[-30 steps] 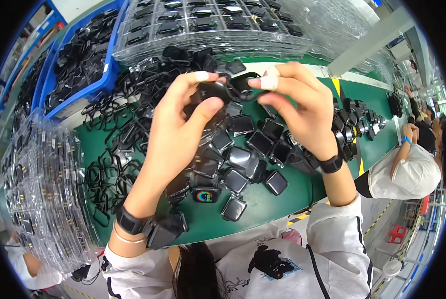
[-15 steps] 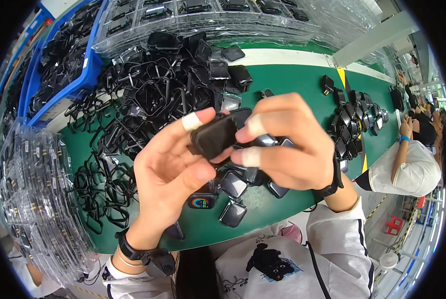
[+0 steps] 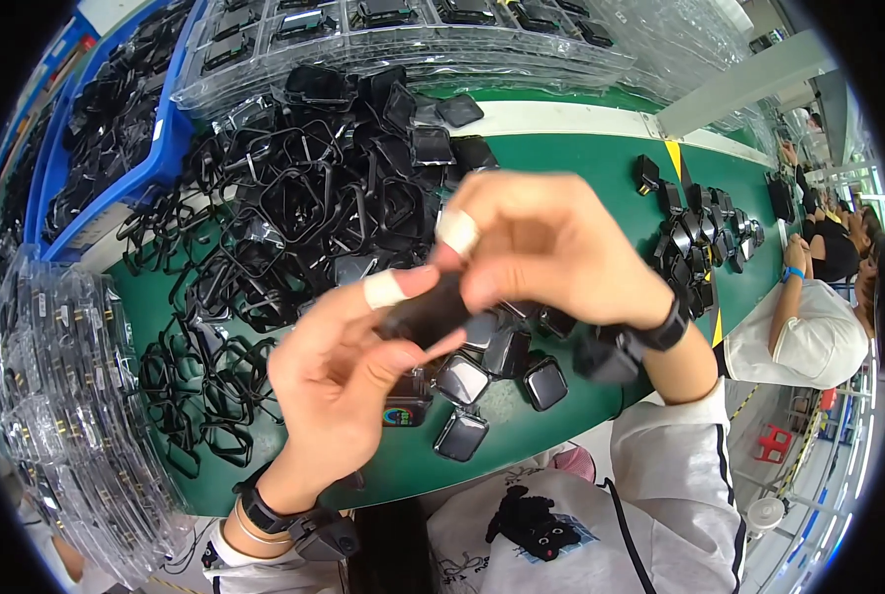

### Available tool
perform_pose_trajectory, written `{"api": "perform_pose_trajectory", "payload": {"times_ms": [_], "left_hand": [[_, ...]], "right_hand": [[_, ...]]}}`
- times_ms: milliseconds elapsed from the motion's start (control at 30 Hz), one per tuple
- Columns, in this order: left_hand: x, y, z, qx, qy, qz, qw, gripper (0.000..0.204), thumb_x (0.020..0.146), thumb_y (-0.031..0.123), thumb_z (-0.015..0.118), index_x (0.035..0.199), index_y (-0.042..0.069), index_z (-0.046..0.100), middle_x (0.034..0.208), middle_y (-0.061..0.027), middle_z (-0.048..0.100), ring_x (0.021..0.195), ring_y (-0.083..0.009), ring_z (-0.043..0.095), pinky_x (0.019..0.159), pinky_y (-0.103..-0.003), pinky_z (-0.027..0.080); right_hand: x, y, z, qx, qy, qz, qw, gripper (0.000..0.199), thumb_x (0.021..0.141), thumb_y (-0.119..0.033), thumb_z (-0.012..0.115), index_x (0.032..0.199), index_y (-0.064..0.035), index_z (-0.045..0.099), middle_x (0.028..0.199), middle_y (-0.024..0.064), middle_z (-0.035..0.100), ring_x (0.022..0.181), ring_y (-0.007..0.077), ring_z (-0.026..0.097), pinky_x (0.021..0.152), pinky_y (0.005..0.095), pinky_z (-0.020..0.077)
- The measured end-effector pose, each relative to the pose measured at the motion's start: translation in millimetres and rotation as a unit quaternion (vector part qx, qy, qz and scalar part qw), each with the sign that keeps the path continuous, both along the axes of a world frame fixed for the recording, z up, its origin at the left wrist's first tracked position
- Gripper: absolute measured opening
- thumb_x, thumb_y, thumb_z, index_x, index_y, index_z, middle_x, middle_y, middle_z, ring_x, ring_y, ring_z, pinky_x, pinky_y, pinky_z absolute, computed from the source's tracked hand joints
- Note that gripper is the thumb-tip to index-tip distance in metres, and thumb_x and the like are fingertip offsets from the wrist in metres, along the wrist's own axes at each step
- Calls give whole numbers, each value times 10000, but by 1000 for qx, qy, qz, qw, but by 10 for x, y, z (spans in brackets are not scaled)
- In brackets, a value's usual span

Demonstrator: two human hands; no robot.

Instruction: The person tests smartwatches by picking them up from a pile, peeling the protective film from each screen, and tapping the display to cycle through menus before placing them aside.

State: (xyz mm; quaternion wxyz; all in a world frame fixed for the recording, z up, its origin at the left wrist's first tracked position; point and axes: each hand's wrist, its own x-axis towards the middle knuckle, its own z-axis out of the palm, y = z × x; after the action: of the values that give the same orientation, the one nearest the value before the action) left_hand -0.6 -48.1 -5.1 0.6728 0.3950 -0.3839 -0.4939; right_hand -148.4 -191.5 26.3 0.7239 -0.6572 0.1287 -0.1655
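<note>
— What do the two hands have between them?
— One small black square watch body point(image 3: 428, 315), held up over the green counter point(image 3: 581, 158). The left hand point(image 3: 339, 371) has its grip closed on it from below, a taped finger on top. The right hand point(image 3: 551, 247) pinches its upper end, also with one taped finger.
— How many loose watch bodies lie under the hands?
— About six show clearly on the counter just below, glossy dark squares point(image 3: 462, 436); more are hidden behind the hands.
— And the rest?
— One big heap of black square frames point(image 3: 294, 208) behind, too many to count. One blue bin point(image 3: 116, 109) at the far left holds more black parts. Stacks of clear plastic trays point(image 3: 56, 376) stand on the left edge. A second cluster of watch bodies point(image 3: 700, 243) lies to the right, near another person's arm point(image 3: 789, 287).
</note>
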Motion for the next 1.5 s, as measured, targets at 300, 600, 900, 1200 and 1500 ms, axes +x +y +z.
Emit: {"api": "perform_pose_trajectory", "payload": {"times_ms": [300, 600, 900, 1200, 1500], "left_hand": [[98, -86, 85, 7, 23, 62, 998, 356, 912, 40, 512, 1242, -67, 432, 1143, -191, 560, 1050, -306, 579, 866, -434, 529], [90, -58, 93, -24, 49, 97, 994, 386, 919, 48, 503, 1272, -60, 391, 1180, -198, 541, 1074, -311, 567, 891, -410, 516], [82, -19, 121, -44, 12, 27, 999, 469, 884, 126, 590, 1283, -35, 404, 1270, -279, 464, 1162, -295, 509, 981, -396, 418], [31, -24, 112, -20, 46, 15, 999, 559, 822, -95, 557, 1327, -104, 318, 1272, -270, 461, 1144, -312, 517, 977, -405, 436], [-32, -20, 32, -18, 16, -47, 999, 580, 773, -180, 535, 1314, -105, 339, 1319, -221, 416, 1154, -290, 509, 949, -399, 477]], "right_hand": [[352, -581, -145, -620, 166, -110, 759, 247, 680, 25, 671, 919, 34, 609, 883, 163, 621, 773, 329, 609, 701, 355, 503], [-40, -7, 236, -552, -169, -89, 812, 161, 632, 63, 692, 741, 3, 591, 863, 124, 603, 857, 330, 624, 658, 389, 541], [28, 8, 115, -631, -273, -70, 722, 232, 554, 87, 739, 676, 4, 560, 862, 128, 591, 883, 320, 619, 680, 334, 573], [-22, 244, 181, -268, -122, -150, 944, 216, 674, 53, 728, 864, 24, 629, 812, 149, 653, 719, 224, 572, 606, 301, 457], [-31, 203, 193, -353, 7, -109, 929, 242, 678, 72, 694, 885, 5, 589, 1010, 100, 473, 697, 105, 526, 611, 213, 420]]}}
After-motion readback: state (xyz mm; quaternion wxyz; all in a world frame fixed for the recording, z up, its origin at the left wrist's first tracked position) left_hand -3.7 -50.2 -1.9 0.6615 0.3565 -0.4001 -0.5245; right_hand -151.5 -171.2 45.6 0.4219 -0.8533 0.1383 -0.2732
